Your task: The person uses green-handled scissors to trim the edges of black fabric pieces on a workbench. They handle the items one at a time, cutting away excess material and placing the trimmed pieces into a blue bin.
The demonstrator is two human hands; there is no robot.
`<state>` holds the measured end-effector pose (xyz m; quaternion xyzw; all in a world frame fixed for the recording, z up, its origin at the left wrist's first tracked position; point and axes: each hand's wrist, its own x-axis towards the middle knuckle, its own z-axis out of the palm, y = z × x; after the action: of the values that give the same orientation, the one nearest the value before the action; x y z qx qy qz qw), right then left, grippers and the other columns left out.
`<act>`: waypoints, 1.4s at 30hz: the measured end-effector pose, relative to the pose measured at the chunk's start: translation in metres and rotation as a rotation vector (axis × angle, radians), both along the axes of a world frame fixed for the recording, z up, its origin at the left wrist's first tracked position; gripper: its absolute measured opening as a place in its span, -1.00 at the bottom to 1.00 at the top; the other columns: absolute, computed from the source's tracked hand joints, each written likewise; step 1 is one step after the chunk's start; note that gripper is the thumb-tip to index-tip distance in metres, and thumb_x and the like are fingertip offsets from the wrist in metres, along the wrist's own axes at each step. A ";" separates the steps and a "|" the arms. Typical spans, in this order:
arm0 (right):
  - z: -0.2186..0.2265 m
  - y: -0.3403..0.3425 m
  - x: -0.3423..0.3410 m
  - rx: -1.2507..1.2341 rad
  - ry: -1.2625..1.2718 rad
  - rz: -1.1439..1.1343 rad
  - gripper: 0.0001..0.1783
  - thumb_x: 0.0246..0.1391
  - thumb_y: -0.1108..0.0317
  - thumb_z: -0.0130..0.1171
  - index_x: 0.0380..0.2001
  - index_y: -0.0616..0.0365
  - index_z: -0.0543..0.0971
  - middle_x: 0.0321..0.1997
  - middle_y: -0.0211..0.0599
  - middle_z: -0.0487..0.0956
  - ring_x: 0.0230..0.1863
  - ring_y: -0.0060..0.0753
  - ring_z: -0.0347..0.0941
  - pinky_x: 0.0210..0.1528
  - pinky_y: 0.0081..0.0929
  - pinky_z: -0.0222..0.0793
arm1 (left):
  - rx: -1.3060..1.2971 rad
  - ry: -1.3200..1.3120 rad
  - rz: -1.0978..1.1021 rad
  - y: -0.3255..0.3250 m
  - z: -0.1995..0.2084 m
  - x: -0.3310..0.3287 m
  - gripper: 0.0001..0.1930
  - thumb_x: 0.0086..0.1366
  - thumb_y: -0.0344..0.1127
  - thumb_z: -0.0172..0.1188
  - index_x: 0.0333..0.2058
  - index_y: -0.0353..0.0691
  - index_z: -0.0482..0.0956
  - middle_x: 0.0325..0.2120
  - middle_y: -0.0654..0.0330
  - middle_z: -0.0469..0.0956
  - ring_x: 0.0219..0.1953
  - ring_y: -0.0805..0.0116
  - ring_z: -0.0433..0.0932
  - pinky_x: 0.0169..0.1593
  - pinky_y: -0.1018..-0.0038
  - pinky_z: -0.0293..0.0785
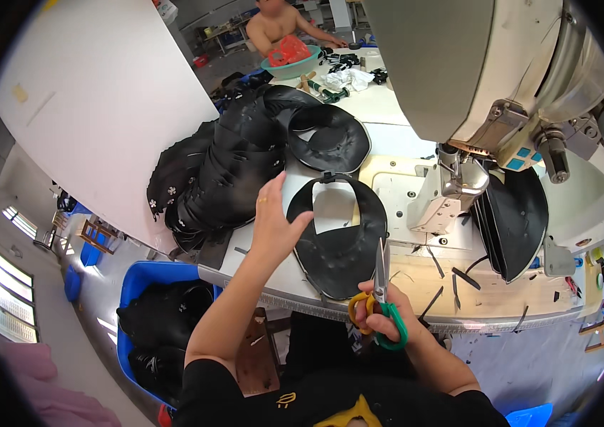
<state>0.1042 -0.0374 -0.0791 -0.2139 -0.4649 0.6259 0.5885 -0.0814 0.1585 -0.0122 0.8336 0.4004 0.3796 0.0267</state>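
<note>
A black U-shaped leather piece (348,252) lies flat on the pale sewing table (409,285), its open centre showing the table. My left hand (277,220) presses flat on its left edge, fingers spread. My right hand (380,317) grips scissors (380,292) with one yellow and one green handle; the blades point up along the piece's right edge.
An industrial sewing machine (487,92) stands at the right, more black pieces (515,220) stacked beneath it. A tall pile of black pieces (231,171) sits left of my hand. A blue bin (149,313) holds dark material below the table. Another person (281,25) works at the far table.
</note>
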 end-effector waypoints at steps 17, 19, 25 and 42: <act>0.079 0.027 0.009 0.306 -0.849 -0.660 -0.32 -0.15 0.55 0.26 0.10 0.05 0.28 -0.30 -0.37 0.37 -0.28 -0.47 0.33 -0.22 -0.50 0.23 | -1.340 -0.601 -0.487 -0.009 -0.003 0.041 -0.78 0.31 -0.22 0.06 -0.31 -0.28 0.51 -0.46 0.27 0.55 -0.46 0.56 0.51 -0.35 0.60 0.45; 0.081 0.042 0.009 0.545 -1.170 -0.715 -0.31 -0.25 0.53 0.30 0.05 0.03 0.32 -0.28 -0.30 0.37 -0.27 -0.32 0.33 -0.20 -0.42 0.19 | -1.477 -0.724 -0.488 -0.013 -0.008 0.045 -0.79 0.33 -0.22 0.03 -0.28 -0.26 0.49 -0.45 0.23 0.56 -0.47 0.49 0.54 -0.38 0.56 0.50; 0.055 0.060 0.008 0.605 -1.200 -0.613 -0.32 -0.32 0.60 0.23 0.00 0.06 0.35 -0.30 -0.23 0.41 -0.34 -0.17 0.36 -0.28 -0.33 0.25 | -1.649 -0.950 -0.411 -0.022 -0.008 0.054 -0.76 0.35 -0.19 -0.02 -0.26 -0.26 0.46 -0.49 0.19 0.55 -0.54 0.46 0.53 -0.52 0.56 0.47; 0.059 0.077 -0.007 0.056 -0.637 -0.484 -0.40 -0.09 0.68 0.09 0.07 0.01 0.34 -0.37 -0.50 0.38 -0.37 -0.70 0.29 -0.30 -0.71 0.28 | -0.804 -0.524 -0.218 -0.091 -0.005 0.006 -0.77 0.22 -0.38 0.16 -0.20 -0.41 0.52 -0.46 0.23 0.56 -0.49 0.58 0.46 -0.39 0.66 0.39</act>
<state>0.0968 0.0395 -0.0204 -0.4841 -0.5772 0.3587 0.5511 -0.0750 0.0671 -0.0174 0.6709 0.4053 0.3870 0.4856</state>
